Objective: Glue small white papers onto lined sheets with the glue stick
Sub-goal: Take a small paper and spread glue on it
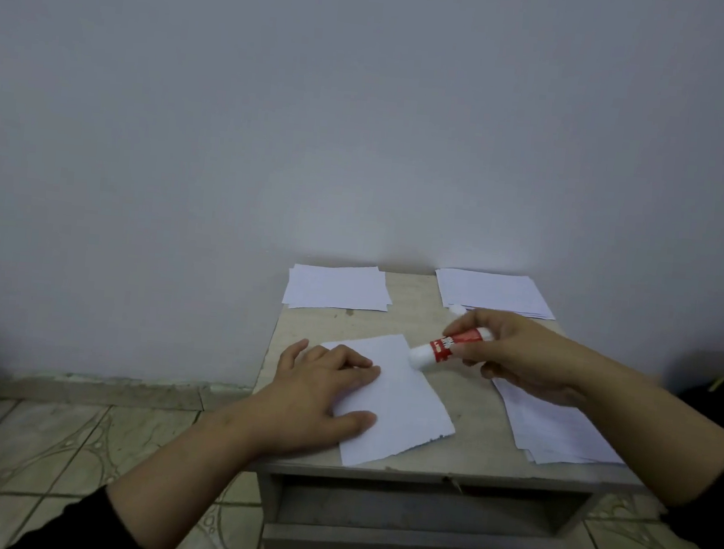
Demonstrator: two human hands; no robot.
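so there's a small grey bench (pixel 391 325) pushed against a plain wall, with a white paper (pixel 405 405) lying slightly tilted in the middle of the top. The left hand (pixel 319 397) lies flat on the paper's left half, fingers mostly straight and spread wide, thumb along the near side, pressing it down. Can't tell from here if that sheet is lined or blank

The right hand (pixel 519 353) is at about 2 o'clock from the paper, fingers curled round a red and white glue stick (pixel 446 347). The stick is tilted, its white end pointing down-left and sitting right at the paper's top right corner, touching it or just about, hard to say which. A little white cap-looking thing (pixel 458 310) sits on the bench just beyond the fingertips

Other paper on the bench: one stack (pixel 337 287) at 11 o'clock by the wall, a second stack (pixel 494 292) at 1 o'clock also by the wall, and a third pile (pixel 557 427) at 3 o'clock, partly under the right forearm. All three are well apart from the middle sheet

Below the bench top there's an open shelf, and a tiled floor (pixel 52 444) off to the left. Both sleeves are dark
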